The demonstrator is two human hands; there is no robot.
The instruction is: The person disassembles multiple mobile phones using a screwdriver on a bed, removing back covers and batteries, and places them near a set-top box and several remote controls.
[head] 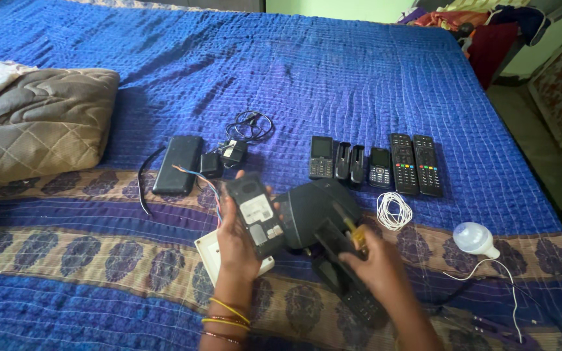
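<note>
A small black phone (255, 214), its back cover off, is gripped upright in the left hand (237, 242) at the centre of a blue quilted bedspread (333, 78). A yellow-handled screwdriver (355, 235) is clasped in the right hand (378, 266), just at 4 o'clock from the phone, beside a black box-shaped device (307, 211). At 1 o'clock, 2 phones (322, 157) and 2 remote controls (415, 164) are lined up.
</note>
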